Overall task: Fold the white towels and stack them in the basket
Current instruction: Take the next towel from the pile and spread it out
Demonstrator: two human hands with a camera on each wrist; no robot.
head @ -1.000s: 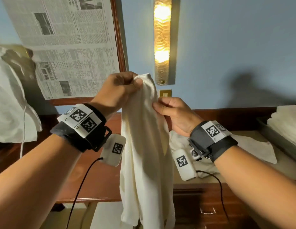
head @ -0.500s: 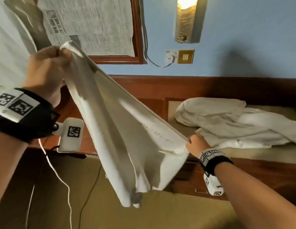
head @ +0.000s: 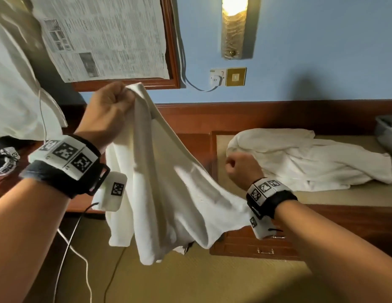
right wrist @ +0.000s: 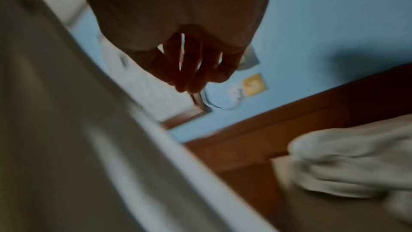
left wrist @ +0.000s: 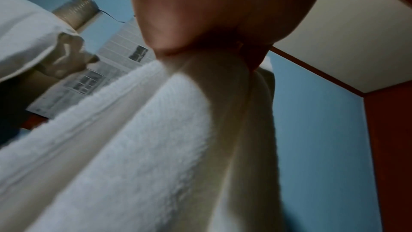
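My left hand [head: 112, 108] is raised at centre left and grips the top corner of a white towel [head: 168, 189], which hangs in folds above the floor. The left wrist view shows the same grip, fingers [left wrist: 211, 15] bunched on the towel [left wrist: 156, 147]. My right hand [head: 238, 169] is a curled fist just above the towel's slanting edge. In the right wrist view its fingers [right wrist: 191, 70] are curled and hold nothing, with the towel [right wrist: 78, 147] to their left. The towel's far end sags under the right wrist. A grey basket [head: 385, 132] shows at the right edge.
A heap of unfolded white towels [head: 311, 160] lies on the padded counter top [head: 343, 197] of a wooden cabinet with a drawer [head: 265, 250]. A wall lamp [head: 234, 29], a socket [head: 228, 76] and a framed newspaper [head: 103, 36] are on the blue wall. White cables [head: 85, 270] trail on the floor.
The hands spread the towel from the raised, hands-together hold. Since half a second ago the right hand has let go of the edge and risen slightly; the left hand moved rightward.
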